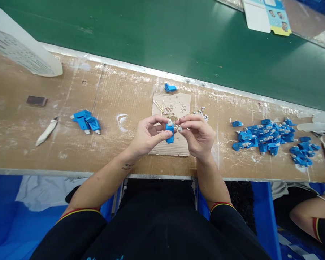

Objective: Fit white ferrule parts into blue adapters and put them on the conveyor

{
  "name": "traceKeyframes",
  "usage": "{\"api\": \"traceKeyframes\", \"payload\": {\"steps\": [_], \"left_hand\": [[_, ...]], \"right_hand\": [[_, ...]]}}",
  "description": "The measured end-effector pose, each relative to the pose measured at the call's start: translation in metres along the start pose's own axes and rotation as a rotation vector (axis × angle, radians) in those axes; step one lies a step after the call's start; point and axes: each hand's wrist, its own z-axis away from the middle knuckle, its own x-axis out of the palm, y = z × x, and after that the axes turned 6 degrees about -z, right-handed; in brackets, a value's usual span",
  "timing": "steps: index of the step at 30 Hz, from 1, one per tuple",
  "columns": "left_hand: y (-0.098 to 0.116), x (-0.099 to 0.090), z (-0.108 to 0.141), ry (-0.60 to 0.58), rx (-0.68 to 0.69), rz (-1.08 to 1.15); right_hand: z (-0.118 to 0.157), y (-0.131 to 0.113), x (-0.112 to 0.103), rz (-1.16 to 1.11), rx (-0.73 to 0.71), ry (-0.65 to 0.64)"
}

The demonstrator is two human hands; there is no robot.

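Observation:
My left hand (151, 134) grips a blue plastic part (169, 134) with a whitish tip, held upright between thumb and fingers. Close by on its right, my right hand (197, 135) pinches a small grey piece (180, 128), mostly covered by the fingertips. Both hands are over a cardboard sheet (176, 150) with brown stains and several thin cotton-swab-like sticks (159, 107). Just beyond the right hand lies a little pile of small grey pieces (202, 113). One more blue part (170, 87) rests at the sheet's far edge.
Blue parts (268, 135) are heaped on the right of the bench, with a smaller group (86, 121) on the left. A white-handled tool (47, 131) and a dark brown block (36, 100) lie at left. A green surface (151, 36) runs behind. A neighbouring person's arm (311, 216) shows at lower right.

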Motion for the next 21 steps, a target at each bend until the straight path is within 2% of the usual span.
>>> {"api": "traceKeyframes", "payload": {"steps": [6,9,11,15,21], "left_hand": [[0.000,0.002,-0.001,0.088,0.147,-0.148],[0.001,0.003,0.000,0.173,0.164,-0.204],[0.002,0.005,0.001,0.212,0.150,-0.239],[0.001,0.008,0.004,0.214,0.185,-0.269],[-0.002,0.008,0.008,0.250,0.278,-0.366]], "right_hand": [[0.002,0.000,0.003,-0.035,-0.055,0.014],[0.002,-0.001,0.006,-0.043,-0.073,0.029],[0.003,-0.001,0.007,0.005,-0.051,0.042],[0.004,0.001,0.009,0.085,-0.017,0.079],[0.003,0.002,0.011,0.264,-0.117,0.094]]}}
